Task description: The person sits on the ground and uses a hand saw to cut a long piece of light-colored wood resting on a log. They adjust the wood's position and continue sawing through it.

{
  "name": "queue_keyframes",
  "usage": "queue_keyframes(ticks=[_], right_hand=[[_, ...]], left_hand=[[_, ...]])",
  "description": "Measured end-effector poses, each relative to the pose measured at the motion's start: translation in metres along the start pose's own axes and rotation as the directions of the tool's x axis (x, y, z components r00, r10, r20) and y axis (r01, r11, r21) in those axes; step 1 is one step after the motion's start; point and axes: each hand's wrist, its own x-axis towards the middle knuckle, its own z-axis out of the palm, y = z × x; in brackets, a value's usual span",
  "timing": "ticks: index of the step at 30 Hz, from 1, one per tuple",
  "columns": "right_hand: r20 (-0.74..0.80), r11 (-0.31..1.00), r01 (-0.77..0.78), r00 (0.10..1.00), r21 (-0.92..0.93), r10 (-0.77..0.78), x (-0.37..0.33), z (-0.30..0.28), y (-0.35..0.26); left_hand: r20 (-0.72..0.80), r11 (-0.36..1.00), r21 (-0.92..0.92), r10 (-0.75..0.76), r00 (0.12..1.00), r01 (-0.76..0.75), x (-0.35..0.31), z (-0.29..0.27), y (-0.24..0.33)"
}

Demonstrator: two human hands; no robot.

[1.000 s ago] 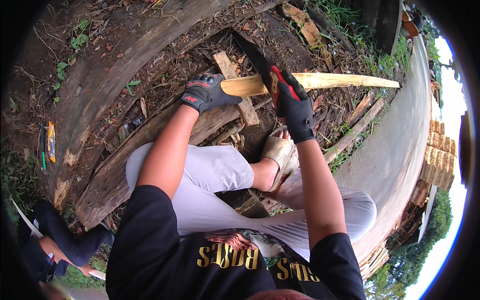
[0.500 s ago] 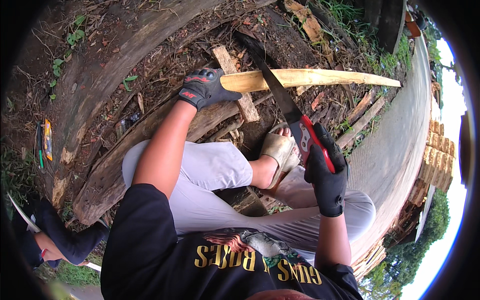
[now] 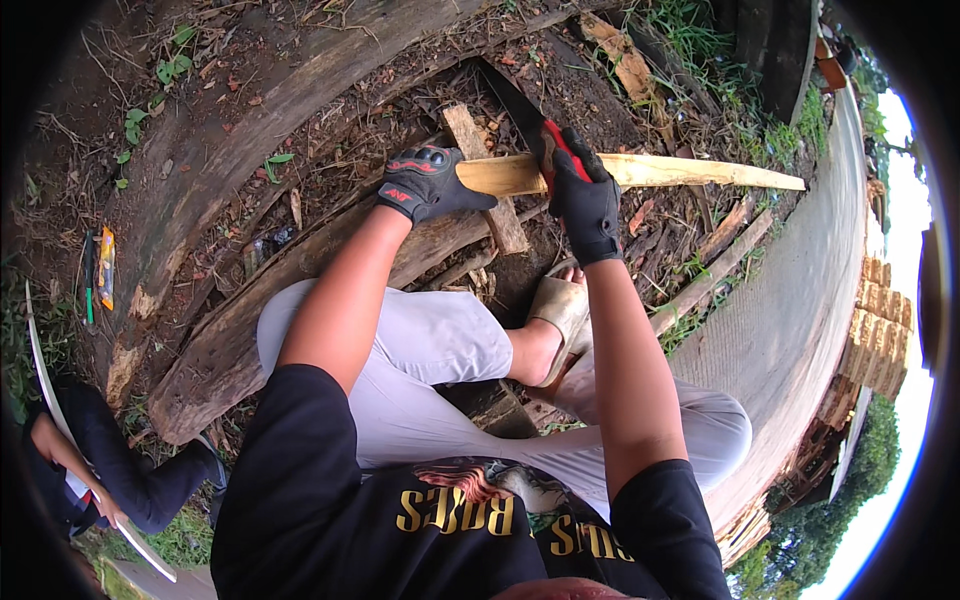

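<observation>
Pale tapered wooden stake point(image 3: 640, 172) is clamped at its butt by the gloved left hand point(image 3: 430, 185) for steadiness; gloved right hand point(image 3: 585, 200) grips a red-handled dark machete point(image 3: 525, 120), blade beyond the grip.

Pale, smooth-shaved wooden stake point(image 3: 640, 171); dark matt metal machete blade point(image 3: 508, 98); black fabric gloves; rough, weathered grey log point(image 3: 250, 120)

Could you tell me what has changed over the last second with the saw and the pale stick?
The right hand drew the red-handled saw back toward the body, then pushed it forward again, so it now sits at the pale stick once more. The left hand kept its grip on the stick's near end, which stayed across the log.
</observation>
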Motion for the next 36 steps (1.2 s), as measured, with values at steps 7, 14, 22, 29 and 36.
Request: queue_keyframes(ticks=[7,14,22,29,36], right_hand=[[0.105,0.980,-0.152,0.985,0.129,0.139,-0.129,-0.099,-0.031],[0.030,0.997,-0.064,0.997,-0.039,0.065,-0.194,-0.143,-0.063],[0.158,0.984,-0.167,0.975,0.069,0.155,-0.089,-0.071,-0.052],[0.042,0.990,-0.051,0.998,-0.130,0.057,0.007,-0.008,-0.036],[0.130,0.987,-0.155,0.979,-0.037,0.159,-0.011,-0.028,-0.044]], left_hand=[[0.079,1.000,0.002,-0.014,0.997,0.014,0.004,-0.005,-0.002],[0.083,1.000,0.005,0.004,0.997,-0.005,0.001,-0.012,0.002],[0.089,1.000,-0.014,0.007,0.996,-0.006,-0.001,-0.018,-0.002],[-0.016,1.000,-0.011,0.009,1.000,-0.010,0.004,0.003,0.002],[-0.076,0.999,0.030,0.015,0.997,-0.012,-0.008,0.009,-0.002]])
